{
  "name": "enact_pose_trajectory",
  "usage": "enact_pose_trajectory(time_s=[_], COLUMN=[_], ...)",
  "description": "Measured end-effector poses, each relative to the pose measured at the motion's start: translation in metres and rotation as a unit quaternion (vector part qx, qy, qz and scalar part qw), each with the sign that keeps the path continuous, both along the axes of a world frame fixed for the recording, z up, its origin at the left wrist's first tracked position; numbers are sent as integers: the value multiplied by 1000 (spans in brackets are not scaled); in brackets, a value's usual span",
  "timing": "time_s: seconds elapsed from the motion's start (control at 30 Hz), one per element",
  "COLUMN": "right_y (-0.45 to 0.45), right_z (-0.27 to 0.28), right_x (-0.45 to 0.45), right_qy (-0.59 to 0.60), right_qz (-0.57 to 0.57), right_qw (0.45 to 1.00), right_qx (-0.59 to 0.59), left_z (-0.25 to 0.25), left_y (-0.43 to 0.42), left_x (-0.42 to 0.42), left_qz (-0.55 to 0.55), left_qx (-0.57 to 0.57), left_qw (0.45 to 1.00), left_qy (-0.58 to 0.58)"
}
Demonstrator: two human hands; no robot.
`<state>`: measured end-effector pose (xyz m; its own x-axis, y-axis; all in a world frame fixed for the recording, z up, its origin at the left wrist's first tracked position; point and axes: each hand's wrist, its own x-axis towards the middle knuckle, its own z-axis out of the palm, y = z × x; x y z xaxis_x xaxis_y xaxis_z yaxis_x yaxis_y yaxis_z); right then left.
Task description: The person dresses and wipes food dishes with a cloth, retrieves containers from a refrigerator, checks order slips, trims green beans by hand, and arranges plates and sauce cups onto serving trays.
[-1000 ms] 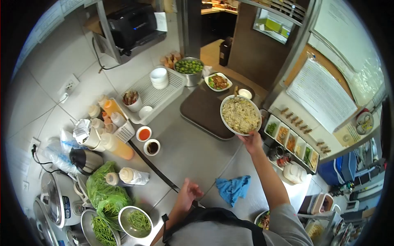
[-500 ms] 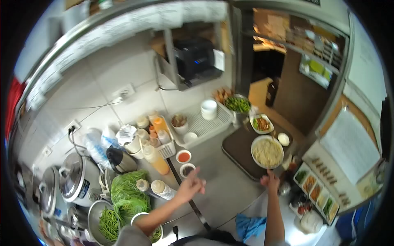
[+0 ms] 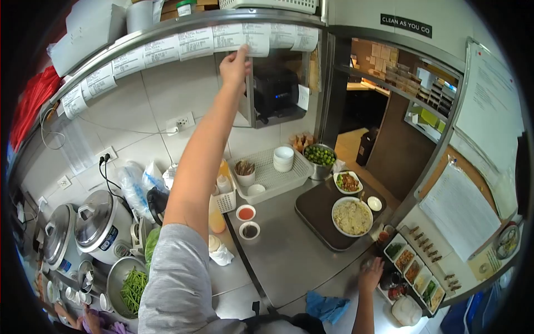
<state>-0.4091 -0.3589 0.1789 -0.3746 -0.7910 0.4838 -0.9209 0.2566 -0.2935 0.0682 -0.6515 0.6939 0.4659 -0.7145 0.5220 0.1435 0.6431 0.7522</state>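
Note:
My left hand is raised to the row of printed paper slips on the metal rail. Its index finger is stretched out against a slip, with the thumb apart and the other fingers bent. My right hand is low over the counter's right side, fingers spread and holding nothing, beside the small jars. Beyond it, the bowl of rice rests on the brown tray, along with a dish of meat and greens and a small white cup.
Two sauce cups stand near a white rack. A blue cloth lies at the front, garnish containers at right. Rice cookers and a bowl of green beans are left. Another person's hands show at bottom left.
My left hand has risen from over the counter to the paper slips. My right hand has come away from the rice bowl, which stays on the tray. The view has tilted up.

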Motion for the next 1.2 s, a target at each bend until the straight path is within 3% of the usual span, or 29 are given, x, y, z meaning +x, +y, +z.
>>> enact_pose_trajectory(time_s=[0.07,0.13,0.2,0.23,0.3,0.33,0.37,0.47,0.57,0.7,0.83,0.93,0.97,1.07,1.17,1.2], right_y=[10,9,13,15,25,24,25,15,1,9,16,18,18,22,23,24], right_z=[11,64,125,133,140,135,131,129,133,131,120,121,121,126,125,122], right_x=[14,50,109,129,180,206,225,241,239,248,247,241,239,237,233,230], right_qy=[19,21,-39,-100,-244,-429,-598,-778,-772,-750,-733,-731,-730,-725,-714,-709], right_qz=[-31,-42,47,152,263,293,305,249,272,265,263,254,254,258,240,230], right_qw=[993,997,997,978,928,851,739,577,573,602,626,632,635,638,658,667], right_qx=[115,63,-52,-104,-98,-80,-59,-13,46,70,34,28,20,11,-2,-8], left_z=[-8,-47,-132,-184,-261,-293,-329,-367,-380,-402,-386,-379,-365,-379,-366,-357], left_y=[2,33,87,121,192,214,226,269,297,315,320,318,318,298,276,266], left_x=[-2,-23,-58,-76,-104,-114,-117,-110,-92,-72,-56,-57,-61,-59,-55,-55], left_qz=[2,-63,-125,-183,-256,-253,-252,-312,-435,-470,-450,-321,-290,-360,-310,-282], left_qx=[-44,-28,23,67,239,256,246,341,406,467,341,341,335,234,261,219], left_qw=[999,997,989,979,937,932,933,884,803,749,815,881,895,892,831,841], left_qy=[21,-26,-74,-60,-11,45,70,68,31,-10,-128,68,49,-137,-381,-405])
